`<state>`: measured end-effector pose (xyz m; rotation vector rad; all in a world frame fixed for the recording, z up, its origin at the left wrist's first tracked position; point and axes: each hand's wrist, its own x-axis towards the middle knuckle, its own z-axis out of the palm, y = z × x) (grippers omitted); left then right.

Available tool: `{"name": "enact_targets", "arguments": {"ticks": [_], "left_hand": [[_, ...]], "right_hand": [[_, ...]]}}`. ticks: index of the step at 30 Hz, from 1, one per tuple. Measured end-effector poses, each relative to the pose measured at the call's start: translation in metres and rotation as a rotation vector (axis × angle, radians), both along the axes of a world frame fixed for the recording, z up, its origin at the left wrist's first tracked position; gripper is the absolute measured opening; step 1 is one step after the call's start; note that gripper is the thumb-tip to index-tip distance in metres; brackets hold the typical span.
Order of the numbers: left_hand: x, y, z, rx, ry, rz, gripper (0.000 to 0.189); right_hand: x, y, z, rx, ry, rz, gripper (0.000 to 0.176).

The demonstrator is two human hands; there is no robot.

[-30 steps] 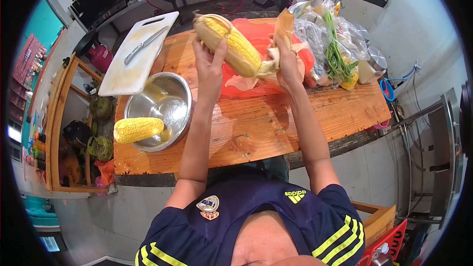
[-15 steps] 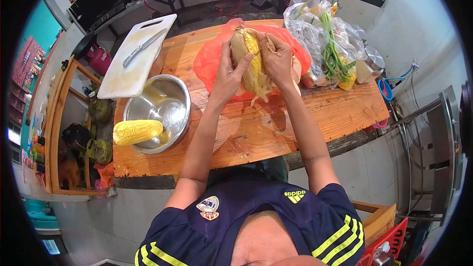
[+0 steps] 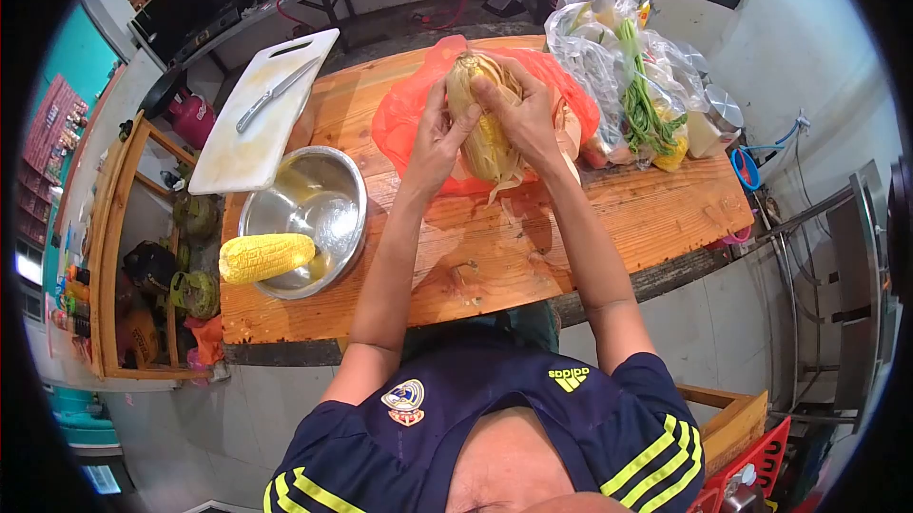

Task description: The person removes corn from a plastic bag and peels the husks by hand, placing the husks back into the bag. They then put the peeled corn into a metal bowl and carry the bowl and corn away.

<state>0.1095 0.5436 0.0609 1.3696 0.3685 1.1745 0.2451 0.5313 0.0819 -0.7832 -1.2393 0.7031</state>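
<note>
Above wooden table [image 3: 656, 213], left hand [image 3: 436, 140] and right hand [image 3: 526, 121] clasp corn cob [image 3: 489, 147] — half hidden.

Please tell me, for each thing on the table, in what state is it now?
corn ear: partly husked, gripped by left hand and right hand.
steel bowl: upright, open.
second corn cob: fully husked, lying across the steel bowl's rim.
knife: lying flat on the cutting board.
orange bag: spread out under the corn ear.
clear bags: filled with vegetables.
</note>
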Motion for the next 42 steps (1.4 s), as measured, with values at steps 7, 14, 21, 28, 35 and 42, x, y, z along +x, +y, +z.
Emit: {"name": "enact_targets", "arguments": {"ticks": [7,14,21,28,35,42], "left_hand": [[-0.003,0.017,0.006,0.121,0.016,-0.047,0.046],[0.002,0.016,0.002,0.105,-0.010,-0.103,0.043],[0.005,0.018,0.005,0.017,-0.025,-0.075,0.051],[0.008,0.017,0.008,0.016,0.015,-0.065,0.051],[0.010,0.024,-0.003,0.024,-0.032,-0.106,0.053],[0.000,0.023,0.011,0.120,0.100,0.039,0.066]], "right_hand": [[0.019,0.004,0.015,-0.131,0.114,0.198,0.031],[0.018,0.012,0.008,0.127,-0.134,-0.199,0.018],[0.028,0.021,-0.009,-0.037,0.042,-0.037,0.023],[0.018,0.019,-0.012,0.002,0.145,-0.014,0.025],[0.019,0.025,-0.016,0.101,-0.031,-0.320,0.022],[0.015,0.027,-0.015,0.125,-0.122,-0.552,0.019]]}}
